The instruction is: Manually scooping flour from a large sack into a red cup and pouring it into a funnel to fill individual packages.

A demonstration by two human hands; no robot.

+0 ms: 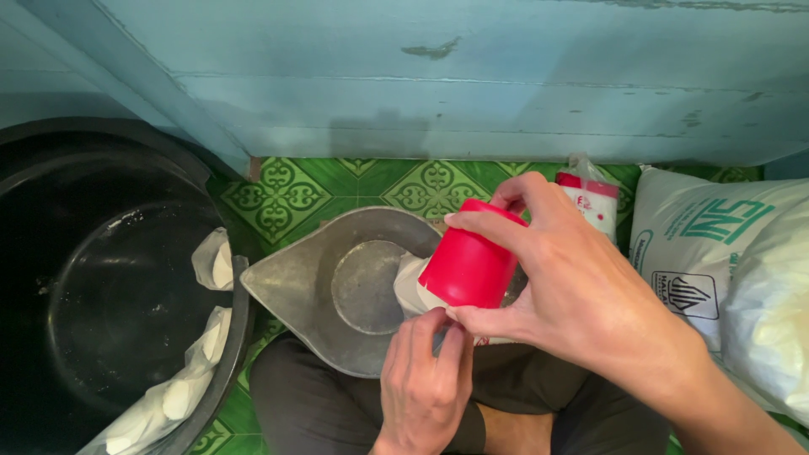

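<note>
While the person is sitting on the floor with dark-trousered legs at the bottom edge, the scene is reading near to far as follows.

Left hand (425, 383): rising from the lap, its fingers (438, 337) are pinching closed on the lower rim of the red cup, beside a scrap of white wrapper.

Right hand (573, 291): reaching in from the right, its fingers (484, 223) are gripping the red cup across top and bottom.

Red cup (468, 265): being held tilted above the right side of the metal scoop, clear of the floor.

Metal scoop (333, 291): a grey spouted pan, resting over the knees, spout pointing left.

Black basin (101, 295): standing at the left, with white pieces in clear plastic lying along its right rim.

White sack (699, 253): lying at the right, printed in green.

Small packet (590, 198): red-and-white, standing just behind the right hand.

Floor (354, 190): green patterned tiles, running back to a pale blue wooden wall.
</note>
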